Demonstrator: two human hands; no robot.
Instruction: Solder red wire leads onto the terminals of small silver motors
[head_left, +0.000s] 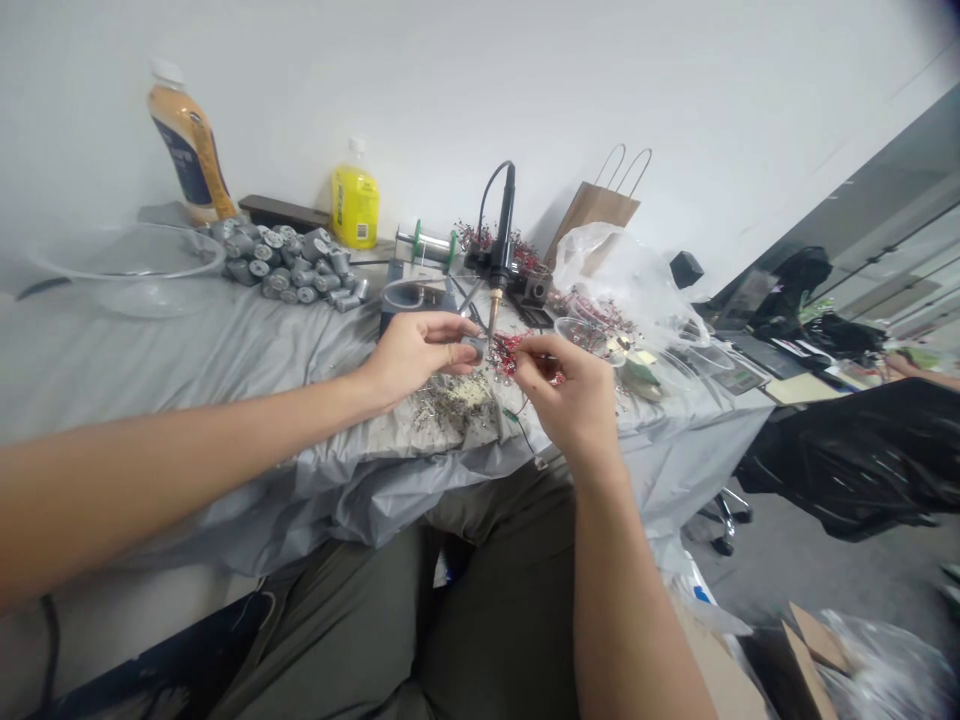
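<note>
My left hand (421, 362) pinches a small grey cylindrical motor (474, 348) between thumb and fingers, just left of the soldering iron's tip. The soldering iron (496, 298) is held in a stand and points down between my hands. My right hand (566, 385) is closed in a pinch right of the tip; what lies in its fingers is too small to make out. Close by its fingertips lies a bunch of small red-wired parts (504, 352). Beneath my hands, dark bits and pale crumbs (457, 402) are scattered over the sheet-covered table (247, 385).
Left of the solder spool (433, 247) lies a heap of grey motors (289, 265), beside a clear bowl (124, 255). Yellow (355, 205) and orange (189, 150) bottles stand behind. A paper bag (596, 215), clear plastic bag (622, 275) and more red-wired parts (600, 315) sit right.
</note>
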